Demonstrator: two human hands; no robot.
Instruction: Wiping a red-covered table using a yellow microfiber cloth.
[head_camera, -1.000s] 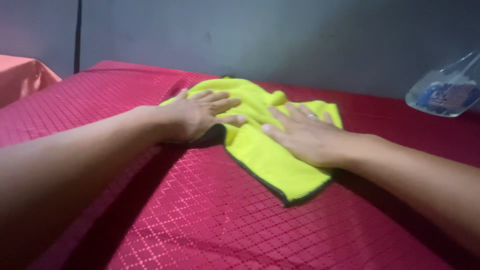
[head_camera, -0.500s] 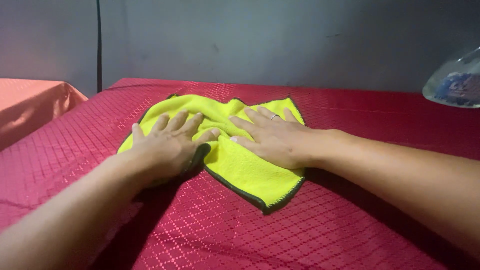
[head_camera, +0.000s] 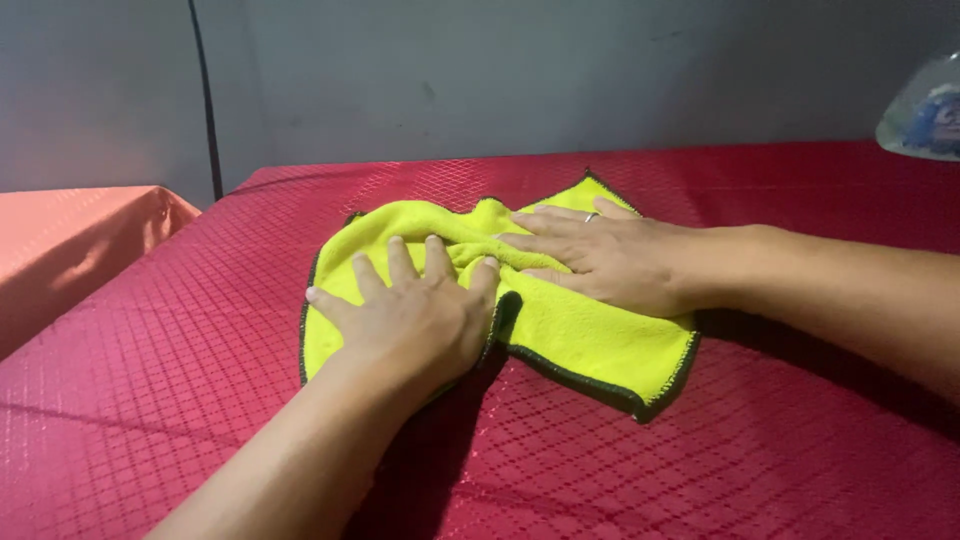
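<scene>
A bright yellow cloth (head_camera: 590, 335) with a dark stitched edge lies crumpled on a red quilted tablecloth (head_camera: 180, 380). My left hand (head_camera: 415, 320) presses flat on the cloth's left part, fingers spread and pointing away from me. My right hand (head_camera: 600, 255), with a ring on one finger, lies flat across the cloth's upper right part, fingers pointing left. The fingertips of both hands nearly meet at a bunched fold in the middle. A corner of the cloth sticks out toward me at the lower right.
A grey wall (head_camera: 520, 70) stands right behind the table. An orange-covered surface (head_camera: 70, 240) sits lower at the left, past the table's edge. A dark cord (head_camera: 205, 90) hangs down the wall. A clear rounded object with blue contents (head_camera: 925, 110) is at the far right.
Both hands have slid over the cloth, the left one nearer to me and rightward. The cloth looks more spread on its left side. The view has shifted left and down.
</scene>
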